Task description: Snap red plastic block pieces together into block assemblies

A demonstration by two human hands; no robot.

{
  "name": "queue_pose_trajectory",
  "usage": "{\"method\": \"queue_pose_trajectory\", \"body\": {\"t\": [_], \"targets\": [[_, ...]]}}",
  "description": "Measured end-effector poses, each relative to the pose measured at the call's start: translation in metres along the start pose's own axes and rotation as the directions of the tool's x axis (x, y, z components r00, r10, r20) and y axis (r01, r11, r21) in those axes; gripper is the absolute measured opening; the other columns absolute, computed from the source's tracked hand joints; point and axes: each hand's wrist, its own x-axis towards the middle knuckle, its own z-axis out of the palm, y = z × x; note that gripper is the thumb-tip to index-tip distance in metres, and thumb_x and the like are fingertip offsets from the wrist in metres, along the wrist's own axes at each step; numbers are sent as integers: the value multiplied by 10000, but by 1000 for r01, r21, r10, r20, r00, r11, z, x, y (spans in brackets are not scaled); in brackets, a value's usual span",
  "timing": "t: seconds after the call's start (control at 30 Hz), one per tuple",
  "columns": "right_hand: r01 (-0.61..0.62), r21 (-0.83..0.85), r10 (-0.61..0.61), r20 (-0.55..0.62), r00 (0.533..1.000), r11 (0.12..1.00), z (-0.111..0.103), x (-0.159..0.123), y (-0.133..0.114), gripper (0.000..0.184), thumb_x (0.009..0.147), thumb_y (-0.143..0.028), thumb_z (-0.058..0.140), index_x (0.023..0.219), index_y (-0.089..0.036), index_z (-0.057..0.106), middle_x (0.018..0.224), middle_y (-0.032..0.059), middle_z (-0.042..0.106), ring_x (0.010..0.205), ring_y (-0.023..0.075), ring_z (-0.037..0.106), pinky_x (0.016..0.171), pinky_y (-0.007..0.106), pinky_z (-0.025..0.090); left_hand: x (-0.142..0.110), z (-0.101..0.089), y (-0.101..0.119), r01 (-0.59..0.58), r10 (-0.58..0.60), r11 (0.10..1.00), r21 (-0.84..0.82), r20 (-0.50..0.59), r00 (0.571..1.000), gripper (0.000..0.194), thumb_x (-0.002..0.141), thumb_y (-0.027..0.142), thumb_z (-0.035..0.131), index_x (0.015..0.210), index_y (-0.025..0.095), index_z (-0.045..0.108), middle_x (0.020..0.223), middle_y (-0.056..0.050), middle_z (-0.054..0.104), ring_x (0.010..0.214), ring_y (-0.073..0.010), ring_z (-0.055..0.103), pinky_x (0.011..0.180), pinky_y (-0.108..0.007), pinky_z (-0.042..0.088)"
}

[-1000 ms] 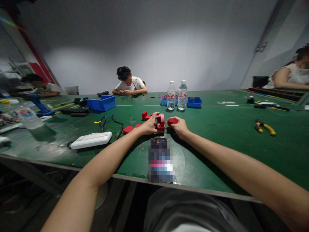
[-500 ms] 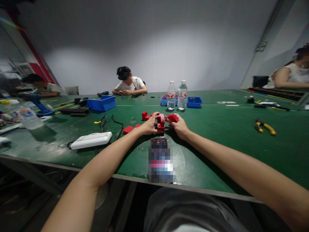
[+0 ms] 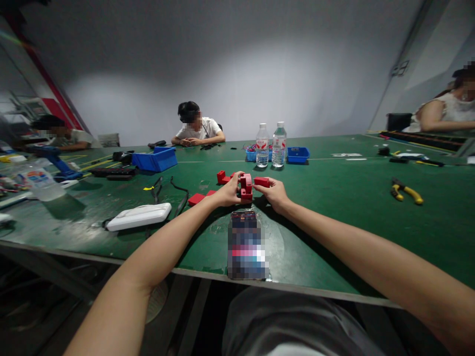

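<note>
My left hand (image 3: 227, 192) grips a red plastic assembly (image 3: 246, 188) standing on the green table (image 3: 334, 198). My right hand (image 3: 275, 194) pinches a small red block (image 3: 261, 182) and holds it against the right side of the assembly's top. More loose red pieces (image 3: 221, 177) lie just behind my left hand, and a flat red piece (image 3: 197, 199) lies to its left. A phone (image 3: 247, 244) lies flat between my forearms near the table's front edge.
A white flat case (image 3: 139, 216) and black cables (image 3: 180, 195) lie to the left. Two water bottles (image 3: 270, 145) and blue bins (image 3: 298, 155) stand behind; yellow-handled pliers (image 3: 405, 191) at right. Other people sit at the far side, left and right.
My right hand lifted the small red block off the table and brought it left, up against the assembly held by my left hand. The left hand stayed put.
</note>
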Motion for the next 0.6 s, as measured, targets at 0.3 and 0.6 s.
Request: {"method": "queue_pose_trajectory", "body": {"t": [0.3,0.6], "targets": [[35,-54,-35,3,999,998,-1,2,5,305,556,-290,785,807,-135,708,803,61,740,735,187,659,765,338,511,0,0,-2,4,-4,1000,-12,13,1000,964,599,339,827,1349,189,240,1243,-153,491,1058,-252,609,906,-436,526],[103,-74,-103,3,995,992,-3,10,16,366,628,-184,619,972,-159,740,943,69,754,838,203,690,806,345,535,1,1,0,-14,14,1000,-14,-6,1000,950,603,352,823,1342,184,250,1194,-148,515,1049,-251,597,872,-434,528]]}}
